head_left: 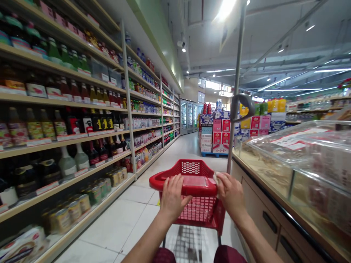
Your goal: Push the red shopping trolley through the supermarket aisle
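Pinching a white wad (215, 178) with the right hand (230, 190) at the red handle's (199, 188) 3 o'clock end; draped over toward 9 o'clock with the left hand (172, 195), thumb apart, cannot tell how firmly. Cart (196, 221) at 6 o'clock. Best to steady left, press evenly right, and stay off the counter (253, 199) at 3 o'clock.

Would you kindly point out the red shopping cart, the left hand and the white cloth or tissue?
Red shopping cart (199, 191), head view, on the handle.
Left hand (172, 195), head view, on its back.
White cloth or tissue (215, 177), head view, on its exposed edge.
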The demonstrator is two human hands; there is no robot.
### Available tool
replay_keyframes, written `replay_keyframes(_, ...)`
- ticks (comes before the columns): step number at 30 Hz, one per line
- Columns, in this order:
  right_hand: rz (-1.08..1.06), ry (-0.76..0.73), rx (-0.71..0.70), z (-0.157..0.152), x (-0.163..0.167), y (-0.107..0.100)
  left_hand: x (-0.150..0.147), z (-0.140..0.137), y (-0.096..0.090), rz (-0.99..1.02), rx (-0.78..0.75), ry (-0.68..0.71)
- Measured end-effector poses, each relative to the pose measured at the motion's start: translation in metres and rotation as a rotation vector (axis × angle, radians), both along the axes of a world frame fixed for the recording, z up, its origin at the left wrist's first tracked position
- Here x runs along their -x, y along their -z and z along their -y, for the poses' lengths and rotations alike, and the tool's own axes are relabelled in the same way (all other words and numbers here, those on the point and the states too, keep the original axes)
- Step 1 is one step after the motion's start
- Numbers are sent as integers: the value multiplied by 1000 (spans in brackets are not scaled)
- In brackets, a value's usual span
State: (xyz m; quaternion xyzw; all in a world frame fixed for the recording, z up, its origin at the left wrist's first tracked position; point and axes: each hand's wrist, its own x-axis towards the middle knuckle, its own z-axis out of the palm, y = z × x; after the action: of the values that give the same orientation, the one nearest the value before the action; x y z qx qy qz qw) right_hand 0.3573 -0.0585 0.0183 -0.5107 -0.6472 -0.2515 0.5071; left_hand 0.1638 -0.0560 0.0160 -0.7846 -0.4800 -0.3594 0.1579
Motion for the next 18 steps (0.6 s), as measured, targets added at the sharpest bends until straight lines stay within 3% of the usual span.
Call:
replay_keyframes(3,25,9,-9,2,9,2,-7,-1,5,23,-54,-12)
replay_keyframes(7,195,-148,-98,4,52,7,-4,-4,5,-20,-56,-8)
replay_keyframes(9,196,-139,-87,3,46,9,3,-4,3,-49,-35,16)
replay_keyframes(13,60,-22,39,0,-3,3,15,-2,1,-18,-4,41)
replay_keyframes(15,-68,-74,71,1,-20,-6,16,-1,2,16,-2,48)
replay_keyframes(18,-423,-228,106,5,-18,-23,15,0,3,43,-1,79)
